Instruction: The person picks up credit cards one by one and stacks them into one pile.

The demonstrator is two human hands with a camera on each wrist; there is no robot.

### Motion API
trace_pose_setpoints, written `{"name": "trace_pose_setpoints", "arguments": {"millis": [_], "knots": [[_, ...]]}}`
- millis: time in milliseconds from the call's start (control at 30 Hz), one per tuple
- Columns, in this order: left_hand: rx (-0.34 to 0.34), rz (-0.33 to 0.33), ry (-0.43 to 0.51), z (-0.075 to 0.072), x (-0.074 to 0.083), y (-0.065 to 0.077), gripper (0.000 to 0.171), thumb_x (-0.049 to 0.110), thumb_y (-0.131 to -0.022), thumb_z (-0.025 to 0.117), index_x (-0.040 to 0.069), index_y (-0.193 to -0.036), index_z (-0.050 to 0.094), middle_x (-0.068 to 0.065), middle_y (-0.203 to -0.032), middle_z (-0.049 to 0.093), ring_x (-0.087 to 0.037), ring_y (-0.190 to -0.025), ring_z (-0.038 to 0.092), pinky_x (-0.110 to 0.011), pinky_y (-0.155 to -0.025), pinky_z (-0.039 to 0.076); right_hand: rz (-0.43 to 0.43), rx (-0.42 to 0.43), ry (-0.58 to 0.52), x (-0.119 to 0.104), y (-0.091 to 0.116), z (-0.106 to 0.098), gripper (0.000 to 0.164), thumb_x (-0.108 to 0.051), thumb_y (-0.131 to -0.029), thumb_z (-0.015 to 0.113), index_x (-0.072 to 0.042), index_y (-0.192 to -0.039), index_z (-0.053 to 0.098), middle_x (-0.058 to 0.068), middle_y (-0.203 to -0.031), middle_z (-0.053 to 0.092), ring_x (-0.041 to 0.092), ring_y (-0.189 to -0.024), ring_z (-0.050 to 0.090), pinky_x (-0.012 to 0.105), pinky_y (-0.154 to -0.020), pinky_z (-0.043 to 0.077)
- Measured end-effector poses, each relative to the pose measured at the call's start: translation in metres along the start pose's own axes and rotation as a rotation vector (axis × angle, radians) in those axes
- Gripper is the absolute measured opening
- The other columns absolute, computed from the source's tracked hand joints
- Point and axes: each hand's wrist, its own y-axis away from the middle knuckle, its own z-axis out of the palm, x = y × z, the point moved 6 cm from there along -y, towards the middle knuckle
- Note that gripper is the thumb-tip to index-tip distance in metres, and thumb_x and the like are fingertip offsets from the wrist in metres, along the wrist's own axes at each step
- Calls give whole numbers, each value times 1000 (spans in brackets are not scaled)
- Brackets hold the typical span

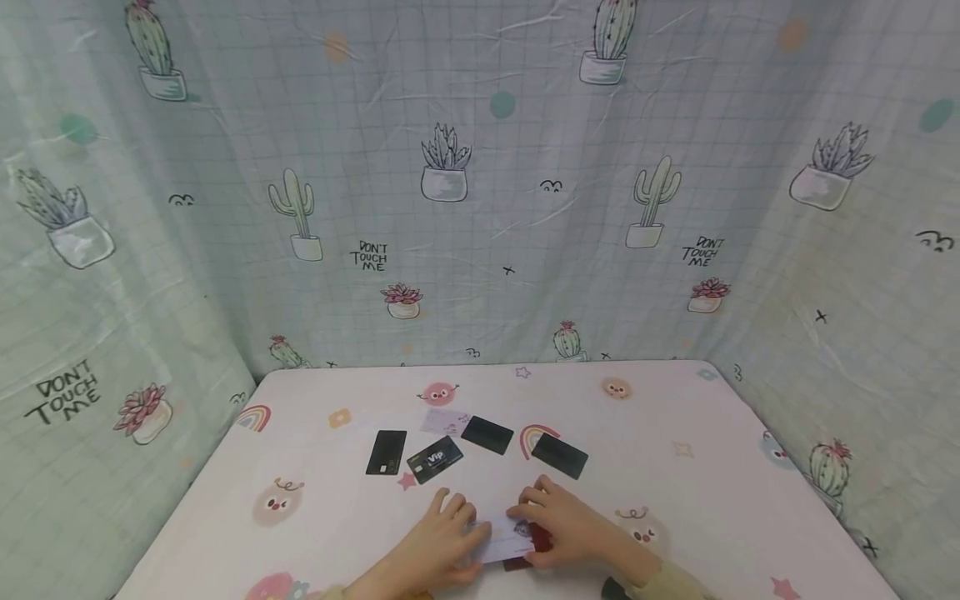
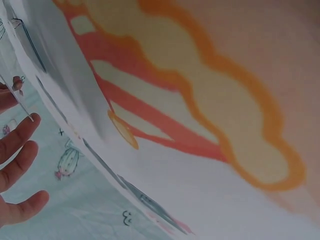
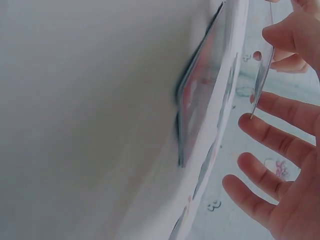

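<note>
Head view: the left hand point(image 1: 442, 537) and right hand point(image 1: 558, 517) meet over the near middle of the white table point(image 1: 720, 508). White card point(image 1: 501, 543) held between them, left side in the left hand, right side in the right. A dark red flat item point(image 1: 542, 537) shows partly below the card and right hand; its shape is mostly covered. Farther off, left to right: black card point(image 1: 386, 452), black "Vip" card point(image 1: 435, 459), pale purple card point(image 1: 446, 421), second black card point(image 1: 487, 435), third black card point(image 1: 559, 456), the last overlapping a printed rainbow. A dark object point(image 1: 613, 589) shows near the right forearm; cut off, identity unclear. Patterned curtain point(image 1: 502, 225) behind.

Left wrist view: white card seen edge-on at far left; a fingertip touches its edge, the lower fingers spread apart. The thumb's contact cannot be told here.

Right wrist view: card edge-on, raised above the table, pinched between the right thumb and fingers; the two lowest fingers stand apart, off the card.
</note>
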Motion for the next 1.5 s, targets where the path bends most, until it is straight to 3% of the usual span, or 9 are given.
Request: {"name": "trace_pose_setpoints", "arguments": {"millis": [367,767,1067,1500], "knots": [[-22,33,-5,6,8,-12,36,52,-73,59,26,-98,57,4,-89,55,-14,-88,46,-45,-81,40,66,-18,-27,8,16,0,48,-47,-71,64,-28,-114,55,-14,-99,50,3,-88,37,19,-73,39],[-68,76,5,10,16,-25,37,52,-76,58,28,-103,54,5,-93,55,-14,-91,47,-45,-82,41,59,52,19,15,33,-4,49,-45,-69,67,-26,-113,56,-15,-100,50,3,-90,37,21,-75,41],[-67,116,5,10,19,-33,40,51,-75,59,29,-107,53,5,-93,55,-14,-91,47,-44,-83,42,101,27,17,21,41,-6,49,-47,-74,62,-28,-117,55,-14,-105,51,5,-92,38,25,-77,42],[-81,123,2,14,21,-33,37,51,-77,57,29,-106,50,6,-92,55,-13,-90,47,-43,-83,42,148,-30,-14,25,46,-4,47,-48,-75,62,-30,-118,54,-14,-108,53,4,-93,39,25,-77,43]]}}
